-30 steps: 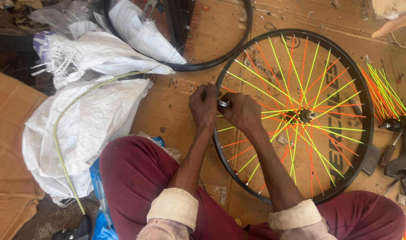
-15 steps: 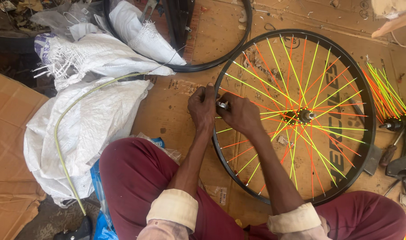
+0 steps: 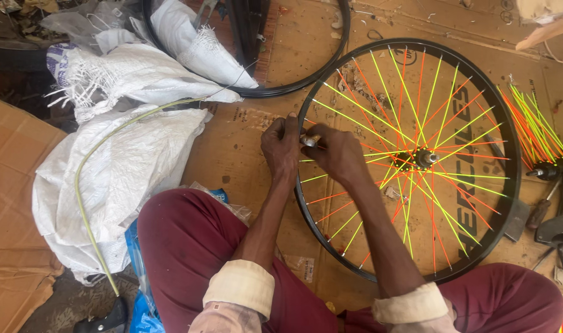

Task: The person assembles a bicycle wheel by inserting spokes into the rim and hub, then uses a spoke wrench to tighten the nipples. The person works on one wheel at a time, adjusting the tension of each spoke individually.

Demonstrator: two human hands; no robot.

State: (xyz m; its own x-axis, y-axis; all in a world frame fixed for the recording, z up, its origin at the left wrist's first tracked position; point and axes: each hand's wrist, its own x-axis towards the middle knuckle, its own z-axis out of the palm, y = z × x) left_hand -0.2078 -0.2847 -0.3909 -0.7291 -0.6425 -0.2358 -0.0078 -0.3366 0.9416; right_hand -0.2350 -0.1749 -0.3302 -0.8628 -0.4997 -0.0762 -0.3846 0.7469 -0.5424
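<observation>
A black bicycle wheel rim [image 3: 509, 154] with orange and yellow-green spokes lies flat on cardboard in front of me. Its hub [image 3: 424, 158] sits at the centre. My left hand [image 3: 281, 147] grips the rim's left edge from outside. My right hand [image 3: 338, 154] reaches inside the rim and pinches a small metal tool [image 3: 310, 140] against that same edge. The two hands nearly touch. My knees in dark red trousers frame the wheel's near side.
White woven sacks [image 3: 124, 154] and a yellow-green cable [image 3: 84, 203] lie to the left. A second black rim [image 3: 293, 86] lies at the back. A bundle of spare coloured spokes [image 3: 534, 129] and hand tools [image 3: 540, 213] sit at the right edge.
Both hands stay at the same spot on the rim's left edge, with only a small shift of the fingers. The wheel has not visibly turned.
</observation>
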